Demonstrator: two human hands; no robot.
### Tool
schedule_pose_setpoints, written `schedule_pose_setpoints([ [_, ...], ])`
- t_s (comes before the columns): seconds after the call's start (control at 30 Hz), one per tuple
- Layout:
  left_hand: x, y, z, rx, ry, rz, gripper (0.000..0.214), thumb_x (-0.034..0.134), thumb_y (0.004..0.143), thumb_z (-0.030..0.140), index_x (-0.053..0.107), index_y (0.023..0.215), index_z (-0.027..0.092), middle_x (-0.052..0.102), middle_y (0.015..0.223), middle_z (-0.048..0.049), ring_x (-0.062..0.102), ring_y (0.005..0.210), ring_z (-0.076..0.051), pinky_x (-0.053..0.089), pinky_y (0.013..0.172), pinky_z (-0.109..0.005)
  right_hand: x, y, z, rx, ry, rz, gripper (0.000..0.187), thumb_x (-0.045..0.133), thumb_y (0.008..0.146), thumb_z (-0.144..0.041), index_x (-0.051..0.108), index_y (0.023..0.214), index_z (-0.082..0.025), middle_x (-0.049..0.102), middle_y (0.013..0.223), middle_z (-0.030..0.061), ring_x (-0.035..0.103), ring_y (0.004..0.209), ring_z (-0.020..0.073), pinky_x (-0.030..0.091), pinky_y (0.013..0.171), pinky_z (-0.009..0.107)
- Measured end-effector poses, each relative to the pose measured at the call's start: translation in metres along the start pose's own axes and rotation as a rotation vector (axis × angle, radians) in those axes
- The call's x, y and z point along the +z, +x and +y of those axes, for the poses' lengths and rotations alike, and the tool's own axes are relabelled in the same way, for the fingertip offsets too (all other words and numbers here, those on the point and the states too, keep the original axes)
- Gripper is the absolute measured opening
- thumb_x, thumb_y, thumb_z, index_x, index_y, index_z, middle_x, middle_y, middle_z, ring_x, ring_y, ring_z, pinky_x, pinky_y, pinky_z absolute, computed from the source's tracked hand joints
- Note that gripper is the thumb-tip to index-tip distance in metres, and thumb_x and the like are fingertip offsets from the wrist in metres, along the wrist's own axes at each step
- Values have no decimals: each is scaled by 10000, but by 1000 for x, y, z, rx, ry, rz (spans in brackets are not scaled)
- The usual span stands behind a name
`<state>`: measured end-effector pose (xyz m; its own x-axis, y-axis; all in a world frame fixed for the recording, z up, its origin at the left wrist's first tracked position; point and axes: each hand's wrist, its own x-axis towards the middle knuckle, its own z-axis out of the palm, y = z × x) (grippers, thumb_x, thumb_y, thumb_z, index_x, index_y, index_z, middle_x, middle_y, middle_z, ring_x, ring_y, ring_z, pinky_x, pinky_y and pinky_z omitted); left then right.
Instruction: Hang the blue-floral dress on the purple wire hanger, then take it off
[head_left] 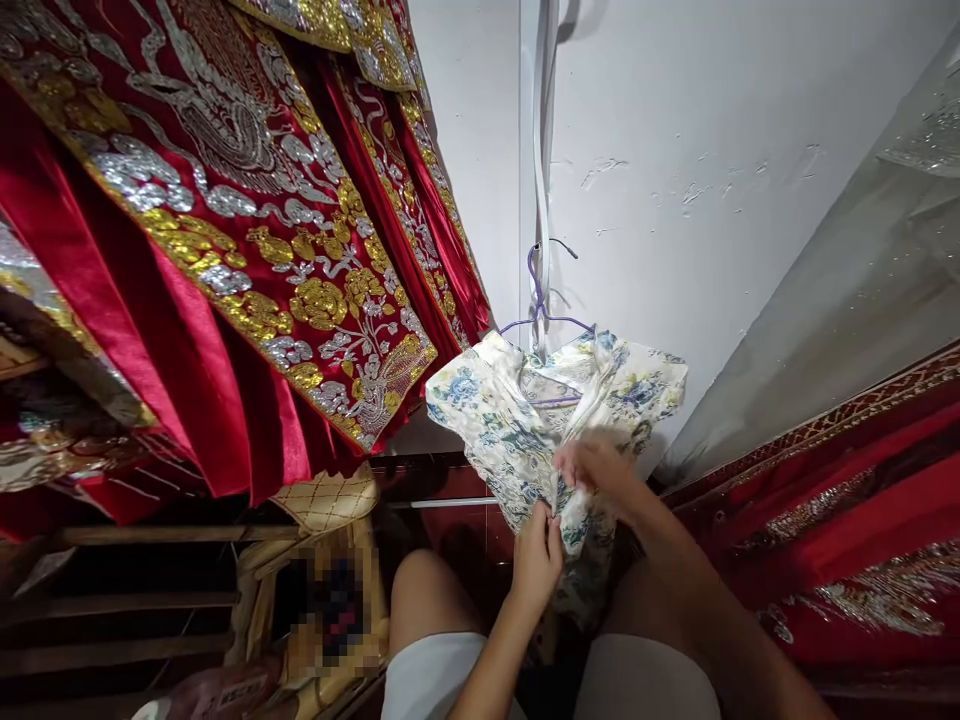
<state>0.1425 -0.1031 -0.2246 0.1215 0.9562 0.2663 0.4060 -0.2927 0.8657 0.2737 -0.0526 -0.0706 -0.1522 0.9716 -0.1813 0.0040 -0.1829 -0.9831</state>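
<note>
A white short-sleeved garment with blue and green flowers (502, 430) hangs in front of me on a purple wire hanger (568, 321). It is a blouse or a dress; I cannot tell which, as its lower part falls into shadow between my knees. Low on its front opening, my left hand (537, 560) pinches the edge of the cloth between thumb and fingers. Just above and to the right, my right hand (600, 468) is closed on the other side of the opening, slightly blurred. Whatever lies under its fingertips is hidden.
Red satin costumes with gold and silver sequins (315, 300) hang at the left. A white wall (675, 200) with a vertical strip stands behind the hanger. Wooden furniture (247, 590) sits low at the left. More red embroidered cloth (862, 530) is at the right.
</note>
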Motion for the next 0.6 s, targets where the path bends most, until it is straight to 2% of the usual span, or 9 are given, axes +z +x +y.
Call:
schedule_pose_setpoints([
  [0.13, 7, 0, -2, -15, 62, -82, 174, 369, 994, 293, 413, 831, 251, 462, 638, 20, 501, 566, -187, 310, 580, -288, 2, 23, -68, -154, 114, 133, 227, 665, 806, -354, 671, 702, -152, 559, 497, -25, 392, 392, 59, 260, 384, 194],
  [0.2, 5, 3, 3, -14, 118, -140, 145, 388, 985, 272, 462, 863, 249, 509, 648, -1, 555, 603, -211, 318, 582, -292, 8, 29, -91, -250, 181, 159, 223, 671, 822, -343, 670, 721, -144, 544, 495, -30, 388, 377, 52, 243, 364, 188],
  [0.3, -10, 14, 18, 7, 181, -273, 90, 464, 949, 233, 545, 910, 233, 595, 690, -29, 615, 670, -235, 361, 602, -289, 15, 29, -101, -324, 236, 182, 226, 651, 849, -328, 648, 706, -153, 535, 482, -32, 401, 363, 52, 243, 350, 178],
  [0.37, -30, 28, 35, 64, 140, -344, 83, 506, 938, 220, 588, 926, 216, 653, 752, -39, 641, 716, -227, 417, 654, -285, 17, 24, -98, -317, 218, 178, 245, 640, 855, -331, 633, 677, -163, 540, 468, -27, 416, 361, 59, 270, 354, 179],
  [0.4, -42, 38, 46, 110, 86, -330, 88, 517, 942, 217, 605, 938, 212, 678, 793, -39, 653, 749, -215, 445, 699, -283, 16, 21, -95, -314, 200, 169, 255, 637, 852, -334, 628, 660, -167, 543, 462, -23, 420, 361, 63, 282, 358, 182],
  [0.43, -56, 49, 59, 173, 5, -261, 123, 498, 965, 217, 614, 1003, 206, 702, 870, -47, 665, 810, -201, 470, 765, -283, 16, 18, -92, -313, 178, 159, 264, 635, 848, -334, 624, 642, -171, 545, 456, -18, 421, 362, 66, 294, 364, 187],
  [0.53, -97, 90, 102, 345, -111, 123, 282, 489, 1019, 286, 561, 1274, 190, 695, 883, -36, 653, 803, -169, 491, 785, -280, 13, 10, -89, -345, 118, 152, 285, 613, 833, -306, 602, 577, -182, 529, 439, -12, 413, 371, 74, 303, 382, 199],
  [0.6, -118, 117, 129, 503, -55, 229, 332, 506, 1021, 283, 558, 1335, 189, 696, 927, -42, 645, 815, -160, 494, 804, -286, 13, 7, -90, -387, 87, 150, 283, 584, 823, -277, 588, 553, -190, 507, 426, -17, 402, 379, 77, 289, 394, 205],
])
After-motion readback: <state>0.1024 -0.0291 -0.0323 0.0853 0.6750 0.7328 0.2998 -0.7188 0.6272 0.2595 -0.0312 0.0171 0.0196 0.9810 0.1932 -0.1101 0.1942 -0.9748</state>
